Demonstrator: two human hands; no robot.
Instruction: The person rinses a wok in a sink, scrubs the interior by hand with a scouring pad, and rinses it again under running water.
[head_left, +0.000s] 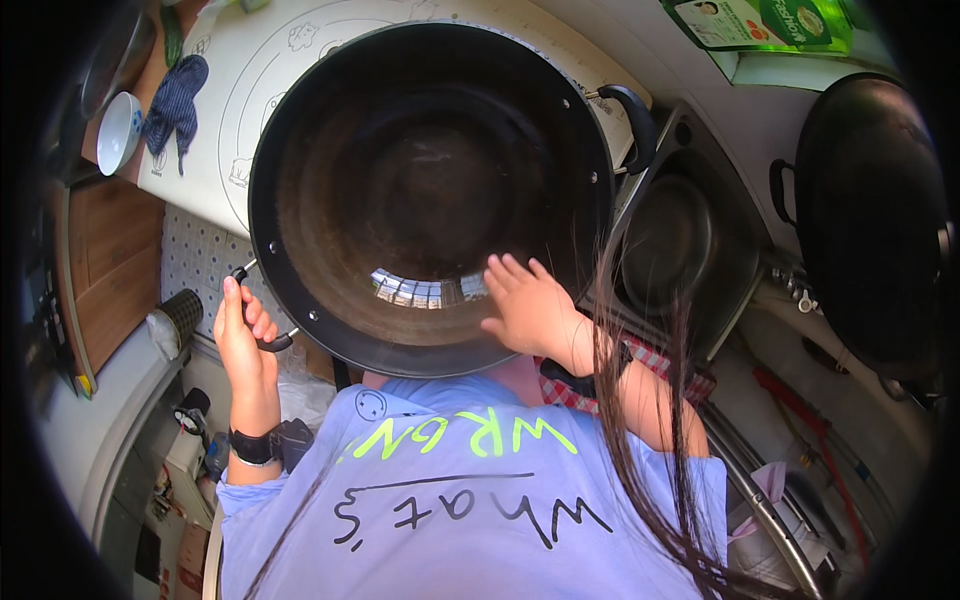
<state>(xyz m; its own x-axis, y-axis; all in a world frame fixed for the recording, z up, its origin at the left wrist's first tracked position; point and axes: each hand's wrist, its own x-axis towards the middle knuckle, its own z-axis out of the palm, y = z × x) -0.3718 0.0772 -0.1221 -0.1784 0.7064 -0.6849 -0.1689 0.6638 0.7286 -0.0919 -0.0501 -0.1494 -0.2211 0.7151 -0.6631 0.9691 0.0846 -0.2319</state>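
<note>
A large black two-handled wok (427, 202) is in front of me, with its near rim close to my body. My left hand (244, 330) grips its left looped handle (276, 343), thumb pointing up along it. Over the wok's near right inner wall is my right hand (532, 307), fingers spread and nothing held in it. Whether those fingers touch the metal I cannot tell. The opposite black handle (637, 127) sticks out at the upper right, untouched. A bright window reflection (420, 291) shows inside the wok; I cannot tell whether it holds water.
Under the wok's far side lies a white mat (225, 150) with line drawings. On it are a dark striped cloth (176, 105) and, at its edge, a white bowl (120, 135). A metal sink (667, 240) adjoins on the right, and another dark pan (862, 225) stands beyond.
</note>
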